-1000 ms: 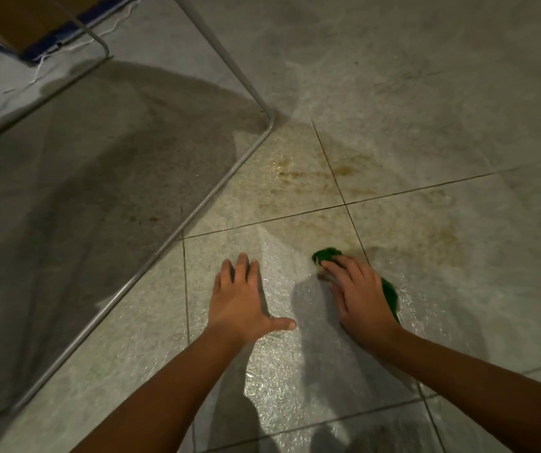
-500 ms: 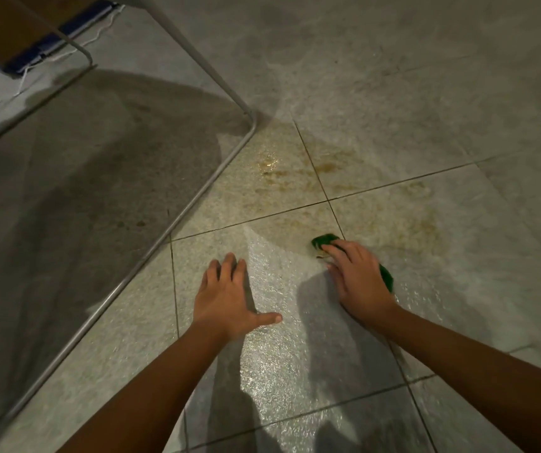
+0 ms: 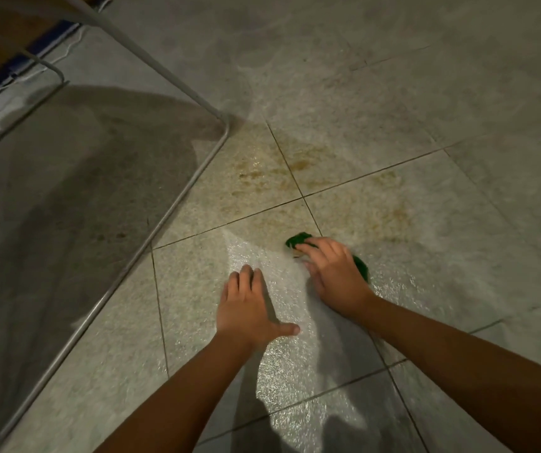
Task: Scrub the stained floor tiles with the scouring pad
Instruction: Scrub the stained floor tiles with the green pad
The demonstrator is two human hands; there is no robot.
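Observation:
A green scouring pad [image 3: 297,239] lies on the wet floor tile [image 3: 197,289], just below a crossing of grout lines. My right hand [image 3: 334,273] presses flat on top of it and covers most of it; only its far tip and right edge show. My left hand [image 3: 249,308] rests palm down on the same tile, fingers together, thumb out to the right, a short way left of the pad. Brown stains [image 3: 262,174] spread over the tiles beyond the pad, and more stains [image 3: 393,217] lie to its right.
A thin metal tube frame [image 3: 177,204] runs diagonally across the floor left of my hands and bends at a corner [image 3: 226,125]. Its dark shadowed area fills the left side. A brown and blue object [image 3: 7,44] and a white cord sit at the top left.
My right hand has slid the pad a little forward toward the grout crossing. My left hand stays planted on the tile. The view has shifted slightly.

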